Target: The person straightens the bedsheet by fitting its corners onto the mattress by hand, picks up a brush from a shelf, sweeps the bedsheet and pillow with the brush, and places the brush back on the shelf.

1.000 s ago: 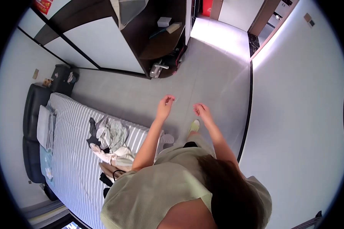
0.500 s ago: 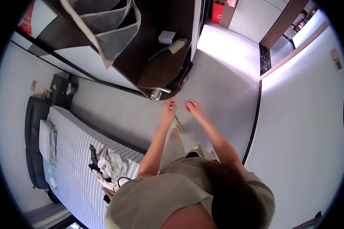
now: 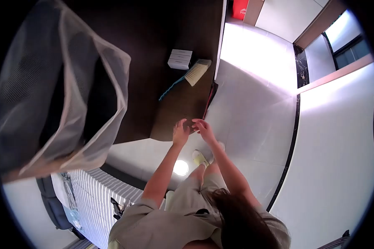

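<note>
Both hands are in front of me at the near edge of the dark wooden shelf (image 3: 170, 120), close together but apart. My left hand (image 3: 180, 133) has its fingers loosely bent and spread, with nothing in it. Beside it, my right hand (image 3: 204, 130) curves its fingers toward the left one and also holds nothing I can see. Farther in on the shelf lies a brush (image 3: 198, 72) with pale bristles and a blue handle. A small stack of white boxes (image 3: 180, 59) stands next to the brush.
A grey mesh hanging organizer (image 3: 77, 95) with open pockets hangs close on the left. Below it is a bed (image 3: 96, 194) with striped bedding and some dark cloth. A white wall (image 3: 332, 157) runs along the right, and a red bag (image 3: 240, 9) stands in the doorway beyond.
I have moved nearer to the shelf; the organizer, brush and boxes look larger. My hands have come closer together and now overlap the shelf's near edge in view.
</note>
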`<move>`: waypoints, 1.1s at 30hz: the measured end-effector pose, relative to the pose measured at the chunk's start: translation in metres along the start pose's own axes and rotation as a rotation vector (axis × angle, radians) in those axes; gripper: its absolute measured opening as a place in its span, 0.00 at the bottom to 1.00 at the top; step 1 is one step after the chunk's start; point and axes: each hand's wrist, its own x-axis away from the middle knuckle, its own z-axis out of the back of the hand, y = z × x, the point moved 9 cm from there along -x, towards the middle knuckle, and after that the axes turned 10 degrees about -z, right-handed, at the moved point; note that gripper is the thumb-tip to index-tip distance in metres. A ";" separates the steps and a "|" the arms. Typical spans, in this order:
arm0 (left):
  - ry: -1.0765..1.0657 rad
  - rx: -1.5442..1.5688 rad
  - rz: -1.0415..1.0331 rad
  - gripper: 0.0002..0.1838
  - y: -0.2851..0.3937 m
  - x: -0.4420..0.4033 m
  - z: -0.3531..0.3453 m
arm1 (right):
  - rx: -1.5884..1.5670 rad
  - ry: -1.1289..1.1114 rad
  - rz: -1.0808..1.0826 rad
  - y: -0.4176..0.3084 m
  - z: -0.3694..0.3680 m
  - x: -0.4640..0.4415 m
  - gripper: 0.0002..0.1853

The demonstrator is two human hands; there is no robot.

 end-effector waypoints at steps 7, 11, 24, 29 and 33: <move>0.042 -0.286 -0.012 0.25 -0.075 -0.089 -0.019 | -0.075 -0.040 -0.073 0.016 0.006 -0.141 0.19; 0.157 -0.525 -0.063 0.29 -0.107 -0.128 -0.015 | -0.076 -0.021 -0.040 0.025 0.003 -0.206 0.21; 0.131 -0.537 0.326 0.19 -0.201 -0.178 -0.011 | -0.435 -0.192 -0.363 0.034 -0.034 -0.283 0.29; -0.026 -0.569 0.330 0.16 -0.193 -0.176 -0.038 | -0.342 -0.209 -0.385 0.028 -0.035 -0.295 0.32; -0.015 -0.424 0.269 0.16 -0.175 -0.165 -0.049 | -0.412 -0.169 -0.363 0.025 -0.032 -0.293 0.12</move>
